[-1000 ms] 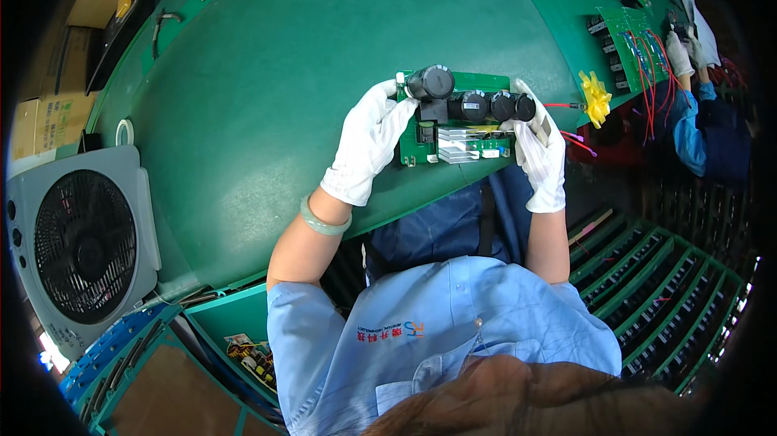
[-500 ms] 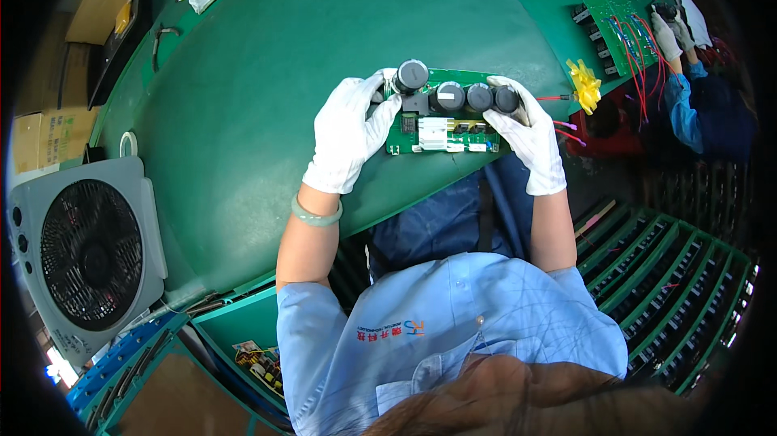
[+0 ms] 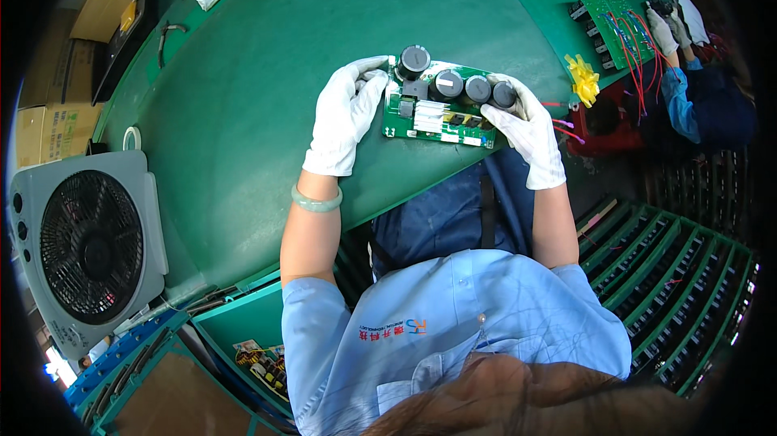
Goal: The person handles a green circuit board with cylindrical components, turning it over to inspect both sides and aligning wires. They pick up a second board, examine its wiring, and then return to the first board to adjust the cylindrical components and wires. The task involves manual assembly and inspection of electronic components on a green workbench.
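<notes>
A green circuit board is held up over the near edge of the table, slightly tilted with its right end lower. Several black cylindrical capacitors stand along its far side, and a silver finned heat sink sits nearer to me. My left hand, in a white glove, has its fingers closed at the board's far left corner, beside the leftmost capacitor. Around the right end of the board is my right hand, also gloved, its thumb and fingers by the rightmost capacitor.
A grey box fan stands at the left. Yellow ribbon lies on the right side of the green table. Beyond it a co-worker's gloved hands are near another wired board. Slotted green racks stand at lower right.
The board has turned a little, its left end now farther from me. My left hand's fingers have shifted off the leftmost capacitor to the board's left corner. My right hand keeps its grip.
</notes>
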The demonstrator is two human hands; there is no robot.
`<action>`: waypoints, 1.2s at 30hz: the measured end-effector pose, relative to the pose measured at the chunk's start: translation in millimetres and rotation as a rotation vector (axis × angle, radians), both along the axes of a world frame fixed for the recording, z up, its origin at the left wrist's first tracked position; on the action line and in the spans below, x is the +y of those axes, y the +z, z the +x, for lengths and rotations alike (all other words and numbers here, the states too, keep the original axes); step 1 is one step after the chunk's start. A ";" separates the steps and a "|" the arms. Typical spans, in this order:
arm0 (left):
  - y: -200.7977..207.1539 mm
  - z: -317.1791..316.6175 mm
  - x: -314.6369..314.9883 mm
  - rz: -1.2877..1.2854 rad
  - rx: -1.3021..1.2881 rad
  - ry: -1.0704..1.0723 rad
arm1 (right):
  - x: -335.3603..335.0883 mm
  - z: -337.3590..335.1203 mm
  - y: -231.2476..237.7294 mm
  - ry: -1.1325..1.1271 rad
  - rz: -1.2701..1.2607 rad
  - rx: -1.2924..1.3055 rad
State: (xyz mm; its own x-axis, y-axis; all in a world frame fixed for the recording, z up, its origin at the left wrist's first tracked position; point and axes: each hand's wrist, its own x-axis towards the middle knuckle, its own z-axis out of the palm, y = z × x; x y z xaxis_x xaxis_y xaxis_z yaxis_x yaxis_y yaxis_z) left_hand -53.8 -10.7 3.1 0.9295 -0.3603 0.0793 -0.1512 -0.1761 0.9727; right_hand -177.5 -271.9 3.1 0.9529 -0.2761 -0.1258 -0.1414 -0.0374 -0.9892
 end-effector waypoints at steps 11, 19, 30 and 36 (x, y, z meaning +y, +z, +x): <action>14.6 -10.0 -1.7 0.015 -0.295 -0.083 | -7.1 -64.9 89.6 0.303 0.161 0.233; 22.4 -36.9 -26.4 0.199 -0.485 -0.108 | -39.2 5.8 95.0 -0.285 -0.137 -0.284; 14.6 -8.7 0.2 -0.062 -0.050 -0.392 | -41.8 69.2 35.5 0.445 -0.868 -0.281; 13.2 -6.8 -1.0 -0.023 -0.057 -0.369 | -50.9 111.5 14.2 0.560 -1.268 -0.728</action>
State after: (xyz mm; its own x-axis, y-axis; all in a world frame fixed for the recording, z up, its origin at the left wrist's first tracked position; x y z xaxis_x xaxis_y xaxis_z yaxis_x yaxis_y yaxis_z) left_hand -60.6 -11.7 16.3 0.7314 -0.6677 0.1389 -0.2540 -0.0776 0.9641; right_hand -66.0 -322.8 17.3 0.7168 0.5560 0.4208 0.6515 -0.7491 -0.1199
